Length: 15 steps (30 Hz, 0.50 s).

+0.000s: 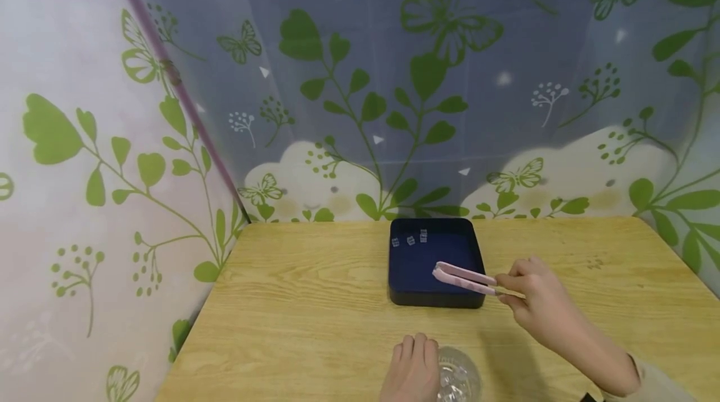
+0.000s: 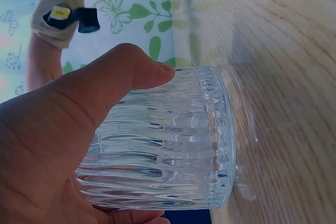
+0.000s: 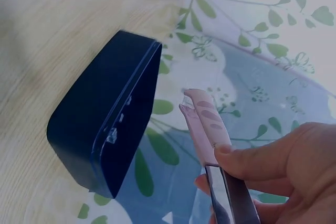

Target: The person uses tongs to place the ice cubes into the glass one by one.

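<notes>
My right hand [image 1: 542, 305] pinches a pair of pink-tipped tongs [image 1: 464, 278] with metal handles, held over a dark blue square tray [image 1: 435, 299]. In the right wrist view a small clear piece [image 3: 187, 100] shows between the tong tips [image 3: 197, 98]. Three small clear pieces [image 1: 410, 241] sit in a row at the tray's far left. Close to the table's near side, my left hand [image 1: 413, 367] grips a clear ribbed glass [image 2: 173, 145], thumb along one side and fingers round the other. Clear pieces show inside the glass in the head view.
The tray and glass stand on a light wood-grain table [image 1: 304, 302]. Behind and to the left hang cloth walls [image 1: 337, 108] printed with green leaves and butterflies. The tray's far edge is close to the back cloth.
</notes>
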{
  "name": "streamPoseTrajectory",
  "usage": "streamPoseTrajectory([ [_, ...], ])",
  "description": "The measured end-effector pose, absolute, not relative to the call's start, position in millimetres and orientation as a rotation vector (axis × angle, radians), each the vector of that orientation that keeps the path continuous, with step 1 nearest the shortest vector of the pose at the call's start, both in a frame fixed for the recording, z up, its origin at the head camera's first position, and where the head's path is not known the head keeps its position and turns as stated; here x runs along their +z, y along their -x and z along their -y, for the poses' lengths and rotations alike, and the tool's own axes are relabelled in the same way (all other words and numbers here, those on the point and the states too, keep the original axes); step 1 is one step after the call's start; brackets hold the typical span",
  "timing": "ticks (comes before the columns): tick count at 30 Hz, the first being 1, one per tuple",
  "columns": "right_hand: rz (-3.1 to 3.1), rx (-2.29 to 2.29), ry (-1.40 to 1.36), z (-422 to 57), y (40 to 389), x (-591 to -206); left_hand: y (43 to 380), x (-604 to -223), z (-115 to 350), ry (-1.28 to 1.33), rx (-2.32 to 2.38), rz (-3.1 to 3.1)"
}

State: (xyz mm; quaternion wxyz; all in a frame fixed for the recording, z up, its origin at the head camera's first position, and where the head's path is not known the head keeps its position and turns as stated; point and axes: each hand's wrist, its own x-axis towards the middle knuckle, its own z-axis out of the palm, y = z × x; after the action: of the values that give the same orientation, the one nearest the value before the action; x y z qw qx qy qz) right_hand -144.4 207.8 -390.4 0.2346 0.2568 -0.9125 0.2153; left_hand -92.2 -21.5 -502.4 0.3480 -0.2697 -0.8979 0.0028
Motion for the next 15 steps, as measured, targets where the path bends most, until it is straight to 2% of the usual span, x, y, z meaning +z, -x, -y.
streamPoseTrajectory([
  [8,2.406,0.618,-0.782,-212.5,115.4,-391.1,94.6,-503.6,20.4,0.651,0.015,2.251],
  [15,2.308,0.669,-0.968,-223.1,96.7,-396.6,95.0,-504.4,20.7,0.651,0.009,2.247],
])
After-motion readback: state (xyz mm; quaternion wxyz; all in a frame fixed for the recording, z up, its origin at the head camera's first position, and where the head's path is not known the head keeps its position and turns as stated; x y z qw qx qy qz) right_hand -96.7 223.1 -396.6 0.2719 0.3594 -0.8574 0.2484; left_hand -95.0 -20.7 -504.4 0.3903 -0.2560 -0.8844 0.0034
